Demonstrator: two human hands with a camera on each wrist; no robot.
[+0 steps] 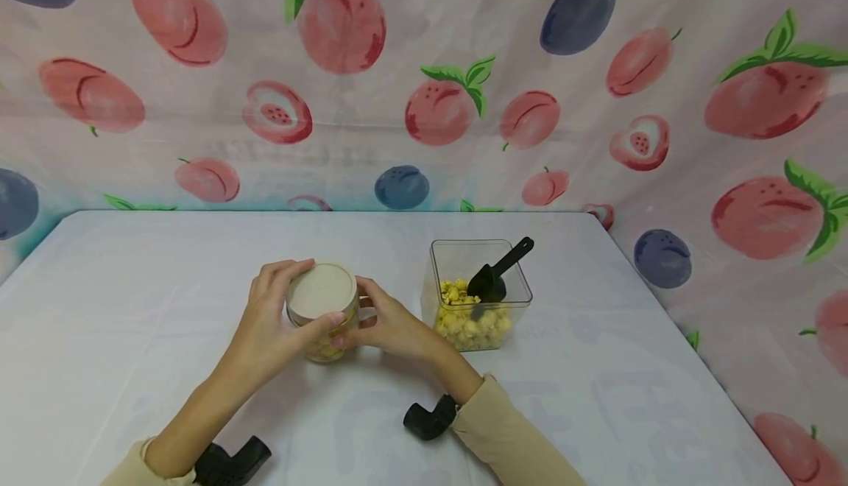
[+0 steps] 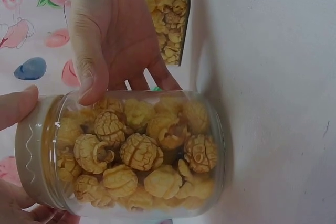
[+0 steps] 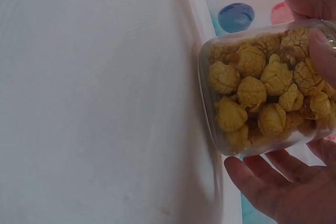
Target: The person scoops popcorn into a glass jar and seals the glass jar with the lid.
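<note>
A clear jar (image 2: 142,156) of caramel-coloured popcorn stands upright on the white table between both hands. Its cream lid (image 1: 322,291) is on, with wavy marks along the side. My left hand (image 1: 278,313) grips the jar at the lid, fingers over the far left rim and thumb across the front. My right hand (image 1: 391,324) holds the jar's body from the right, thumb in front and fingers round the far side. Popcorn pieces fill much of the jar (image 3: 268,90) in the right wrist view, where the lid is out of frame.
Right of the jar stands an open square clear container (image 1: 433,272), partly filled with yellow popcorn (image 1: 473,328). A black scoop (image 1: 500,272) leans in it, handle up to the right. The white table (image 1: 165,287) meets a fruit-print cloth (image 1: 358,103) behind and at the right.
</note>
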